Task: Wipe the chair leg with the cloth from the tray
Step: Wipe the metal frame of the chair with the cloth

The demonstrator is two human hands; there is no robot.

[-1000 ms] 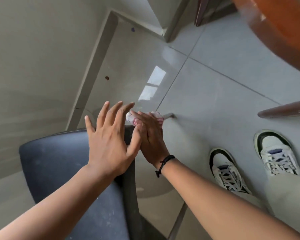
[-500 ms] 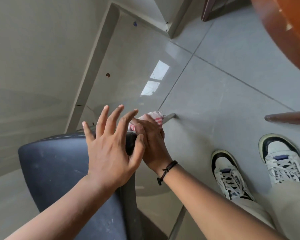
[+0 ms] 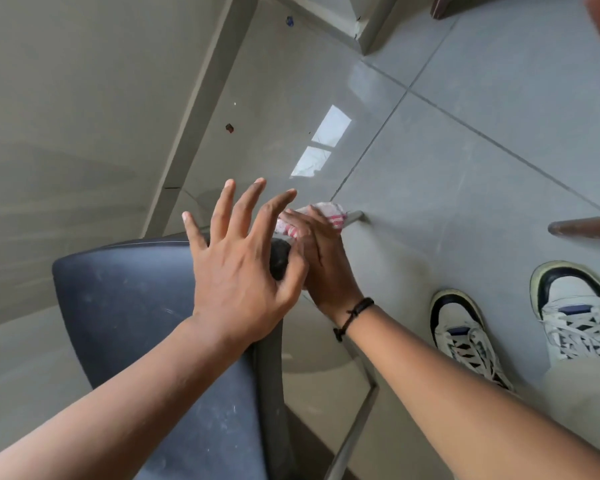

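I look down on a dark blue chair (image 3: 136, 306) from above. My left hand (image 3: 243, 268) rests with its palm on the chair's top corner, fingers spread and raised. My right hand (image 3: 323, 265) reaches down past that corner and grips a white cloth with red stripes (image 3: 329, 213). The cloth is pressed around a grey metal chair leg (image 3: 355, 216), whose foot shows just beyond the cloth on the floor. Most of the leg is hidden by my hands. No tray is in view.
Grey floor tiles (image 3: 465, 168) spread under the chair, with a wall and skirting at the left. My two white sneakers (image 3: 465, 341) stand at the right. A brown wooden leg (image 3: 586, 228) juts in from the right edge; another grey chair leg (image 3: 357, 427) runs at the bottom.
My right hand with the cloth has slid a little further down the leg towards its foot. My left hand's fingers have lifted and spread more. The camera has shifted slightly.
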